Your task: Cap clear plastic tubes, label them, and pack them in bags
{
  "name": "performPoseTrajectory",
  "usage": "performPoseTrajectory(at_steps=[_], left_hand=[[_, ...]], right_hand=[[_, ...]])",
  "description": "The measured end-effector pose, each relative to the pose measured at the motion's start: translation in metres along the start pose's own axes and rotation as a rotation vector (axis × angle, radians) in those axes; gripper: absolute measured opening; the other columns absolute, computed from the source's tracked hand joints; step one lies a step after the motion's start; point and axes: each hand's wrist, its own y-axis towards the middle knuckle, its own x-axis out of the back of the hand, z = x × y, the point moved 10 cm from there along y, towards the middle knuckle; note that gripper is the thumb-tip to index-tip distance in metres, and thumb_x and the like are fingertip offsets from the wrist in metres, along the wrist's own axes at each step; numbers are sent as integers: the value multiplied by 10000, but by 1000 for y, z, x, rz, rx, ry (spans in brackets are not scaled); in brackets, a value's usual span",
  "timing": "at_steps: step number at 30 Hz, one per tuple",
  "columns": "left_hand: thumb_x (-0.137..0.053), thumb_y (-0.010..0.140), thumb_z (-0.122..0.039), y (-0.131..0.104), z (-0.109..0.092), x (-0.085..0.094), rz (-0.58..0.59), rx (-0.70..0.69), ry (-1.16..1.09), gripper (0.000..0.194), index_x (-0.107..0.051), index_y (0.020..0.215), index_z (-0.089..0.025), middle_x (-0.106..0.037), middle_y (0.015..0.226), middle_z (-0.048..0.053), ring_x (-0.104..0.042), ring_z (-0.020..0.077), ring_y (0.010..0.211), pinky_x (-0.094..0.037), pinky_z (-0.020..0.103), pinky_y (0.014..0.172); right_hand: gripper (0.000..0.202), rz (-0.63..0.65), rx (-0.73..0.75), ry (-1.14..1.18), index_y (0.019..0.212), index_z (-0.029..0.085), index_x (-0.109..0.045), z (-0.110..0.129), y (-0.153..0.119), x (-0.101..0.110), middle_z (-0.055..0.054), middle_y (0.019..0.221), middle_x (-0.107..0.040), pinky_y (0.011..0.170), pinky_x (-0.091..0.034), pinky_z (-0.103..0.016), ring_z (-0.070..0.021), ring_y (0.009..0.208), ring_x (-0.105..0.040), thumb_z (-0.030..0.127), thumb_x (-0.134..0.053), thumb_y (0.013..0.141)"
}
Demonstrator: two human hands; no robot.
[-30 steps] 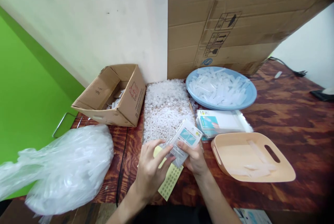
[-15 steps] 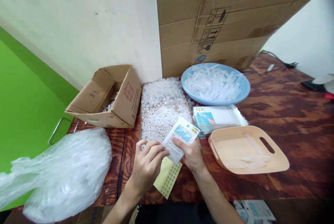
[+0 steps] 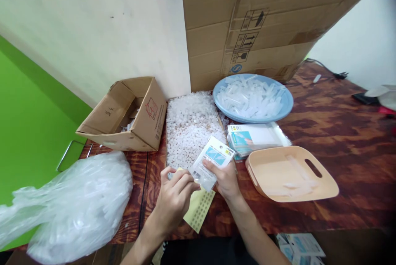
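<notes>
My right hand (image 3: pixel 228 179) grips a flat clear packet (image 3: pixel 213 158) by its side, thumb across the front. The packet has a white and blue printed card with a hang hole and a yellow price mark at the top. Against its lower left corner, my left hand (image 3: pixel 175 197) is closed with fingers bent in a pinch. A yellow sticker sheet (image 3: pixel 199 211) with rows of small dark round stickers hangs below that hand. A bit of yellow also shows above its fingers. The left fingertips are partly hidden.
Small clear plastic pieces fill a shallow tray (image 3: pixel 194 127). Behind stands a blue basin (image 3: pixel 289 108) of clear strips. Rightward are stacked packets (image 3: pixel 260 135) and a peach tray (image 3: pixel 324 184) with strips. An open carton (image 3: pixel 154 120) and a plastic bag (image 3: pixel 83 207) are left.
My left fingers have shifted slightly, and yellow now shows above them. The packet is tilted a little differently in my right hand. The whole view has drifted slightly.
</notes>
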Motion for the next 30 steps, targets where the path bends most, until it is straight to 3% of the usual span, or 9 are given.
performPoseTrajectory(at_steps=[4, 7, 10, 12, 15, 19, 22, 25, 30], left_hand=[[-552, 1028, -125, 2, 5, 3, -7, 17, -71, 235, -692, 859, -210, -729, 814, -12, -682, 165, 861, -329, 409, 940], [-628, 988, -139, -1, 28, 10, -124, 155, -179, 142, -711, 1037, -243, -739, 944, 13, -689, 180, 906, -415, 393, 932], [-715, 940, -242, -15, 64, 5, -199, 416, -377, 496, -552, 1407, -280, -649, 1285, 97, -679, 219, 1054, -509, 391, 938], [-820, 846, -323, -27, 81, -9, -159, 569, -535, 742, -459, 1494, -294, -567, 1417, 126, -664, 249, 1123, -535, 395, 941], [-925, 695, -352, -42, 90, -37, -20, 752, -731, 768, -593, 1380, -254, -648, 1335, 115, -668, 282, 1121, -549, 380, 923], [-845, 778, -398, -61, 90, -61, 45, 993, -947, 339, -770, 1014, -167, -761, 1030, 95, -709, 261, 949, -568, 345, 837], [-860, 770, -359, -63, 91, -57, -69, 1010, -1004, 227, -791, 869, -166, -759, 961, 71, -697, 229, 939, -551, 287, 833], [-863, 775, -323, -62, 91, -54, -133, 977, -1048, 172, -796, 837, -178, -753, 934, 54, -691, 203, 924, -543, 256, 831], [-843, 799, -346, -64, 90, -61, -60, 1002, -1030, 198, -789, 879, -174, -760, 945, 67, -702, 202, 886, -556, 255, 793]], right_hand=[[302, -2, -1, 14, 948, 204, -755, 0, -1, 1, -27, 953, -802, 772, -584, -323, -217, 827, -728, 277, -917, 704], [304, 16, -16, 21, 959, 197, -754, -2, -2, -2, -39, 975, -803, 793, -585, -334, -228, 855, -730, 289, -910, 715], [325, 46, -36, 28, 982, 191, -759, -3, -5, -6, -50, 993, -804, 816, -586, -349, -239, 880, -732, 300, -911, 717], [358, 41, -65, 62, 1002, 195, -757, -6, -8, -8, -49, 1013, -804, 828, -588, -355, -241, 897, -733, 306, -921, 703], [400, 23, -130, 157, 1009, 211, -748, -13, -13, -11, -29, 1008, -803, 834, -590, -349, -230, 901, -733, 305, -943, 672], [428, 126, -152, 212, 1038, 236, -741, -11, -18, -21, -11, 969, -796, 891, -574, -343, -222, 949, -726, 309, -950, 672], [389, 276, -220, 221, 1015, 228, -749, -12, -25, -31, -26, 948, -796, 878, -573, -353, -227, 910, -732, 352, -938, 698], [352, 330, -261, 243, 988, 221, -761, -13, -29, -32, -31, 965, -800, 857, -575, -342, -226, 895, -735, 346, -933, 707], [442, 290, -264, 235, 1120, 241, -741, -18, -27, -24, -29, 995, -802, 902, -568, -367, -239, 940, -736, 303, -922, 721]])
